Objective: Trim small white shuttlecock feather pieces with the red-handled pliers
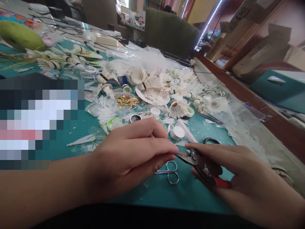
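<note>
My left hand (128,156) lies over the teal mat (190,194), its thumb and fingers pinched at the jaws of red-handled pliers (200,162). Anything between those fingertips is hidden. My right hand (240,171) grips the pliers around their handles. Small steel scissors (170,173) lie on the mat just below the jaws, close to both hands. Black scissor loops (211,140) show beyond my right fingers. A white round cap (177,132) stands a little further out.
Feathered shuttlecocks (177,108), loose white feathers, and a white plate (152,97) crowd the mat, with gold pieces (127,101) in a plastic bag. Crumpled plastic sheet (147,58) lies behind them. A wooden table edge (238,92) runs along the right. A pixelated patch (35,121) hides the left.
</note>
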A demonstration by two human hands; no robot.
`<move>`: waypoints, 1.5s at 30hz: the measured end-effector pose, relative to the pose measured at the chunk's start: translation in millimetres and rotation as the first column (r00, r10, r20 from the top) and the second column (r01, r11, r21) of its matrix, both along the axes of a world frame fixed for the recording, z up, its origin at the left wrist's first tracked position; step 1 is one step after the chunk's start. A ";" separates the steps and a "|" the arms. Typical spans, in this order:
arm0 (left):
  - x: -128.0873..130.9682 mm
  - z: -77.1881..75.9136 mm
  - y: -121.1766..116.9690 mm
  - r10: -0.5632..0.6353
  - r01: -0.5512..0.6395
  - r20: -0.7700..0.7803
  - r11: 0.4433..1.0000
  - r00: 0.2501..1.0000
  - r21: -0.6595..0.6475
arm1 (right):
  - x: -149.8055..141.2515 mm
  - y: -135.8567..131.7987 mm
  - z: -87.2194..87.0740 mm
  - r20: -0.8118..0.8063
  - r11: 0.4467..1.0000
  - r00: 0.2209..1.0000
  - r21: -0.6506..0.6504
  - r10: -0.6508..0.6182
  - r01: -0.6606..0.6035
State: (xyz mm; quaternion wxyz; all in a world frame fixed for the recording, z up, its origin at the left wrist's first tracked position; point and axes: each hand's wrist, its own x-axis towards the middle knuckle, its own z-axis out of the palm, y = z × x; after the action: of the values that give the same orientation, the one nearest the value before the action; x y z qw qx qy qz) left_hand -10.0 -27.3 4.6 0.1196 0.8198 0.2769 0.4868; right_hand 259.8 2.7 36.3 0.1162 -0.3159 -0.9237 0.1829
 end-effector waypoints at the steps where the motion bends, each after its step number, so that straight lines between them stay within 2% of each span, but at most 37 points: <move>1: -0.3 0.1 -0.1 0.001 -0.001 -0.001 1.000 1.000 0.002 | 0.3 0.1 -0.4 0.000 1.000 1.000 0.010 0.004 -0.004; 8: -0.2 -1.2 -0.4 0.002 -0.002 0.016 1.000 1.000 0.012 | 2.3 0.6 -2.1 -0.011 1.000 1.000 0.003 -0.006 0.006; 14: 0.7 -3.9 1.3 0.050 -0.051 0.021 0.999 0.999 0.012 | 3.9 0.4 -2.4 0.004 1.000 1.000 0.009 -0.005 0.005; 25: -0.9 0.1 -0.5 0.005 -0.005 0.008 1.000 1.000 0.009 | 2.8 -0.4 0.5 0.036 1.000 0.999 0.011 0.029 -0.029; 30: -1.2 -1.6 -2.2 0.001 -0.001 0.022 1.000 1.000 0.007 | 5.6 -0.6 -2.8 0.044 0.999 0.999 0.045 0.003 -0.005; 34: -1.9 -2.7 -4.4 0.016 -0.016 0.004 0.998 1.000 -0.056 | 4.5 0.5 -2.4 0.039 0.998 0.999 0.063 0.016 -0.019; 41: 0.6 -4.6 -2.7 0.037 -0.036 0.018 0.998 0.999 -0.057 | 2.2 1.4 -1.8 0.035 0.997 0.999 0.077 0.016 -0.019; 45: 3.2 -3.3 -5.3 0.071 -0.066 0.060 0.995 0.996 -0.077 | 2.9 2.1 -2.8 0.013 0.986 1.000 0.168 0.022 -0.024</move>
State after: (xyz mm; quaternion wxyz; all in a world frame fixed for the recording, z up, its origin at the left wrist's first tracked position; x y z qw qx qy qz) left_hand -6.8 -32.6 1.4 0.1421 0.7891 0.3191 0.5052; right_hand 262.7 4.8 33.5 0.1352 -0.2951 -0.9401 0.1041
